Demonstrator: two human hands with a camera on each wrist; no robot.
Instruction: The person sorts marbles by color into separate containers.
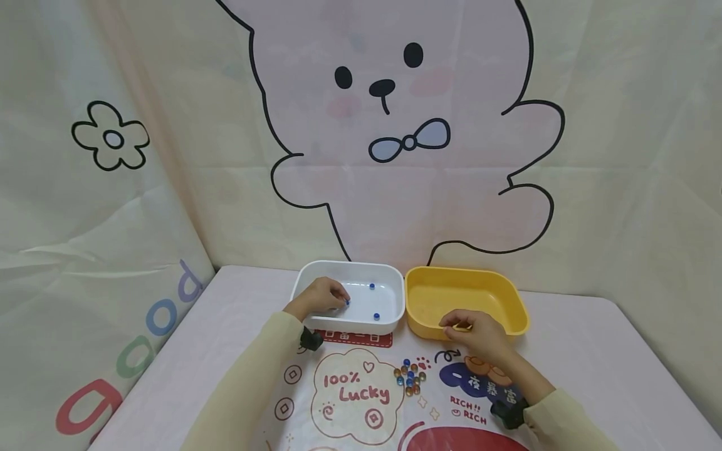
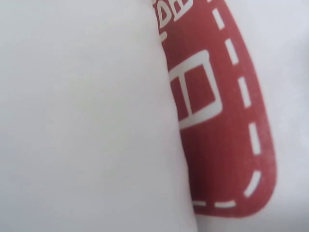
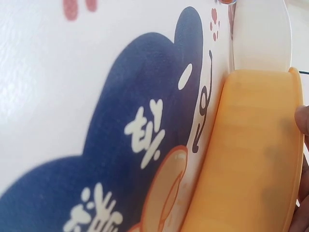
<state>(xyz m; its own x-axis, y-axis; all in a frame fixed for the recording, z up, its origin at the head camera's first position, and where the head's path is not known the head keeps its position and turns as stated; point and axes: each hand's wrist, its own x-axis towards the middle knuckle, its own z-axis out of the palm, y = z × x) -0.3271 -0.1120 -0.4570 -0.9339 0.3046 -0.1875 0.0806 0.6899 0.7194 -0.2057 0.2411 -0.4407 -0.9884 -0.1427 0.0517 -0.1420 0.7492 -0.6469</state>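
Left hand (image 1: 321, 294)'s pinching a blue bead (image 1: 347, 303) in the white tub (image 1: 352, 325), right hand (image 1: 479, 332)'s gripping the yellow tub (image 1: 426, 326)'s rim lol.

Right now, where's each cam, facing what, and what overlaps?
Head: head-worn, facing forward-down at white tray and yellow tray; left hand, right hand, sleeves show.
Left wrist: on left wrist, close on a pale surface and red print; no hand shows.
Right wrist: on right wrist, looking along yellow tray's outer wall and blue print; fingers at right edge.
Shared: head and right wrist both show the yellow tray and blue print.
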